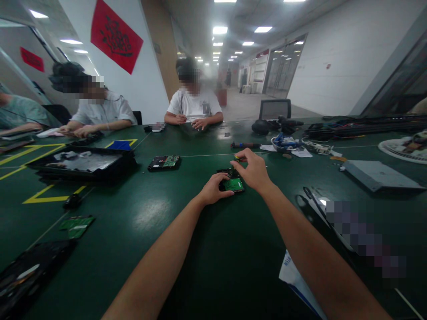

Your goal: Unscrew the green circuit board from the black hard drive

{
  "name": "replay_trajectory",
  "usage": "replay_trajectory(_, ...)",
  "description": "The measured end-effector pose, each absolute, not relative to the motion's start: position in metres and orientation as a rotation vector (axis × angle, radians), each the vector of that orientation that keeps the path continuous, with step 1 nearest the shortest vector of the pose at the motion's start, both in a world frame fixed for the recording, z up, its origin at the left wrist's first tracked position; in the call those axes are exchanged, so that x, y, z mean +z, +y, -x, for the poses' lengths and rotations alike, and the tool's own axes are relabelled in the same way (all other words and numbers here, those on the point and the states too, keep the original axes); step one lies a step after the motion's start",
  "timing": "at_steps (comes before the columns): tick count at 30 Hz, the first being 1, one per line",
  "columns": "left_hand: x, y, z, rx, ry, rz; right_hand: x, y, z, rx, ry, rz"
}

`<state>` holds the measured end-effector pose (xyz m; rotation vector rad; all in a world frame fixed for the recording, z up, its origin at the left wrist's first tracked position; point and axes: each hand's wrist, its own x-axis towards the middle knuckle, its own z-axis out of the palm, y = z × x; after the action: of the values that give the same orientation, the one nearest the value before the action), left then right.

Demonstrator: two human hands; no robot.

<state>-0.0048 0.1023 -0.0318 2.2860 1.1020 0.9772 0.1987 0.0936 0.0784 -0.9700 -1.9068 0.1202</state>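
A hard drive with a green circuit board [234, 185] facing up lies on the table in front of me. My left hand [216, 189] grips its near left side, thumb at the near edge and fingers over the far part. Above the drive's far end, my right hand [251, 168] is closed in a pinch on a small screwdriver [237, 157]. Only a bit of its yellow and dark handle shows between thumb and fingers; its tip is too small to make out.
Another hard drive [164, 162] lies to the left, near a black tray [83, 162]. A loose green board [77, 226] is at the near left. To the right are a grey metal case [382, 174], a bowl with blue items [285, 142] and cables. Co-workers sit opposite.
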Motion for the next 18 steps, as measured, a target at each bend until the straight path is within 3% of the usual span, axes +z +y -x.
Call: replay_trajectory(18,-0.0308,0.1022,0.0038,0.988,1.107,-2.290,0.0797,0.0918,-0.1985,0.090,-1.952,0.924)
